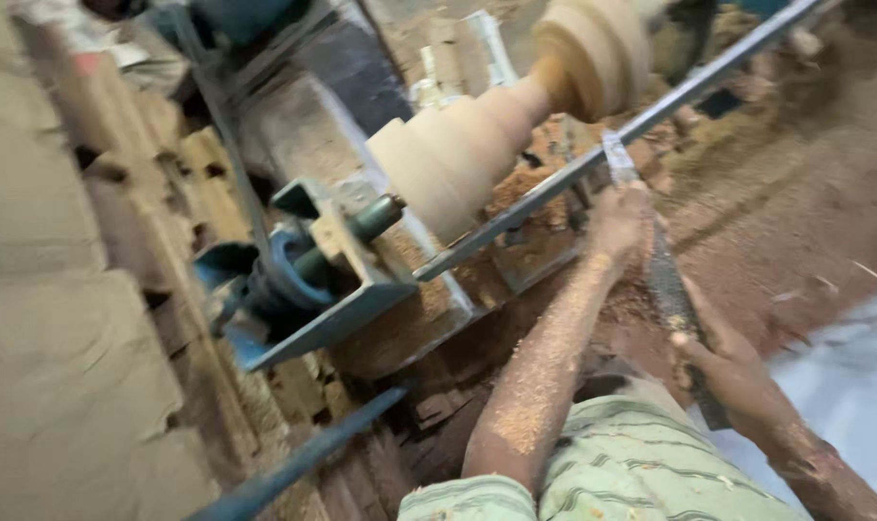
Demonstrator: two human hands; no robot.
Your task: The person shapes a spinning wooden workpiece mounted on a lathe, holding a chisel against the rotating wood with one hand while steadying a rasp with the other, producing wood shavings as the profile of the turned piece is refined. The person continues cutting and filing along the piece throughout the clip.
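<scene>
A pale turned wooden piece [477,135] is mounted on a lathe, blurred as if spinning, with a wide disc end [593,53] at the top. A long flat metal chisel [662,280] runs from my right hand [723,362], which grips its rear, up through my left hand [620,220], which grips it near the front. Its tip [614,154] lies on the metal tool rest bar [593,159] just short of the wood. Sawdust coats my left forearm.
The blue lathe tailstock [303,280] holds the wood's lower end. Sawdust and shavings [747,222] cover the ground and lathe bed. Stacked wooden blocks [168,193] line the left. A blue metal bar [303,463] crosses the bottom.
</scene>
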